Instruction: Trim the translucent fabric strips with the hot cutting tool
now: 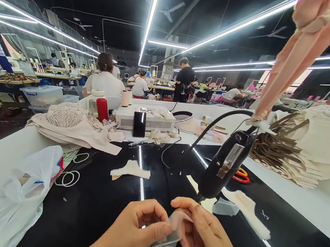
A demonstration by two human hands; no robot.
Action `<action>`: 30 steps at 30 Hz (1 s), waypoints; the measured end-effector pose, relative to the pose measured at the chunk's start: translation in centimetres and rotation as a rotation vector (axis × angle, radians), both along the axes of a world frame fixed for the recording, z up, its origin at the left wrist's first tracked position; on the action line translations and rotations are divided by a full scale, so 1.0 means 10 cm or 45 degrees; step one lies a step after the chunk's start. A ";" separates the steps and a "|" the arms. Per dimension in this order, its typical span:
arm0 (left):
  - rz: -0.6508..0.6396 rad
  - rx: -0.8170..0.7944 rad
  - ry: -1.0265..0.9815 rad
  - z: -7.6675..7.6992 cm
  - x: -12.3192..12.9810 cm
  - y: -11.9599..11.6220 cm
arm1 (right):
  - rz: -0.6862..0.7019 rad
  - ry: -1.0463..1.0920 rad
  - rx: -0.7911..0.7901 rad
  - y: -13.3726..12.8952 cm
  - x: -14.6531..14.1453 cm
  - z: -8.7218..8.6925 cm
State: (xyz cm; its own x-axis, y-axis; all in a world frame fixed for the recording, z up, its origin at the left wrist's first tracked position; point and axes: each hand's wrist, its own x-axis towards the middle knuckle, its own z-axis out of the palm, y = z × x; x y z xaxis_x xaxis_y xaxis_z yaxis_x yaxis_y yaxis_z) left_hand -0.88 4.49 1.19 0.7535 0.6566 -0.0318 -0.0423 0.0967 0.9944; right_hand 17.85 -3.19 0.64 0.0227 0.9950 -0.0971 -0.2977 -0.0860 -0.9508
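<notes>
A small sheet of translucent film (177, 225) is held between my two hands low in the middle of the view. My left hand (141, 229) pinches its left edge between thumb and fingertips. The fingers of my right hand (202, 228) curl round its right side. Just beyond my right hand hangs a black handheld tool (226, 164) with a cable, tied to a pink cloth strip (290, 56). Cream fabric pieces (247, 210) and another translucent piece (226, 207) lie on the black tabletop (95, 198) to the right. A folded cream piece (131, 170) rests farther back.
Left stands a white plastic bag (24, 192) beside green elastic loops (68, 178). Behind are a phone (139, 124), a white vented box (152, 119) and a red bottle (102, 108). Red-handled scissors (241, 176) and a fabric stack (303, 145) are right. People sit beyond.
</notes>
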 end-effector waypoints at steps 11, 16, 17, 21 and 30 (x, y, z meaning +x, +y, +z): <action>0.021 0.114 0.152 0.09 -0.01 0.00 | -0.022 -0.095 -0.149 0.04 0.00 -0.03; 0.054 0.123 0.212 0.11 -0.04 0.07 | -0.173 -0.133 -0.140 0.03 0.00 0.02; 0.068 0.124 0.222 0.10 -0.05 0.08 | -0.189 -0.139 -0.135 0.02 0.01 0.02; 0.085 0.137 0.240 0.10 -0.06 0.10 | -0.167 -0.074 -0.125 0.01 0.00 0.00; 0.092 0.143 0.254 0.12 -0.09 0.14 | -0.252 -0.314 -0.117 0.03 0.02 0.01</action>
State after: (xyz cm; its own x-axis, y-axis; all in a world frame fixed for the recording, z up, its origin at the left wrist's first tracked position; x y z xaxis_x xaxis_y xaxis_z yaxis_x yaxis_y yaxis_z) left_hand -1.78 5.88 2.43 0.6903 0.7167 -0.0992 0.1533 -0.0108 0.9881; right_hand 18.03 -2.85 0.77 0.2485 0.9564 -0.1535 -0.0788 -0.1380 -0.9873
